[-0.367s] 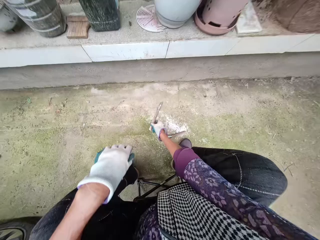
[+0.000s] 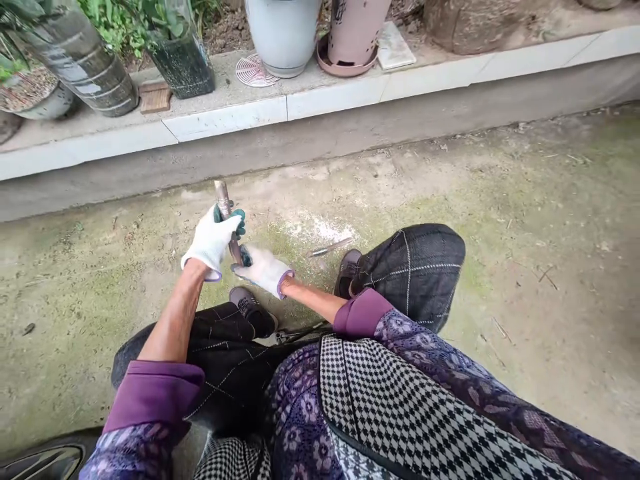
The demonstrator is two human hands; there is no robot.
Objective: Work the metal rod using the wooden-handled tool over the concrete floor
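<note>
Both gloved hands meet over the mossy concrete ground (image 2: pixel 125 287) in front of my knees. My left hand (image 2: pixel 213 240), in a white glove with a green palm, is closed around the upper part of a narrow metal bar (image 2: pixel 223 203). My right hand (image 2: pixel 263 270) grips the bar's lower end, which its fingers mostly hide. A thin metal blade (image 2: pixel 330 247) lies on the ground to the right of my right hand, beside a patch of white powder (image 2: pixel 323 231).
My dark shoes (image 2: pixel 253 310) and patterned knees lie just below my hands. Metal stool legs (image 2: pixel 295 335) show beneath me. Beyond a white-tiled kerb (image 2: pixel 225 119) stand a white pot (image 2: pixel 283 33), a pink pot (image 2: pixel 353 37) and dark plant containers (image 2: pixel 183 63).
My left hand has moved up from near my knee and now grips the bar. My right hand has moved left with the bar. The view has swung, shifting the kerb and blade.
</note>
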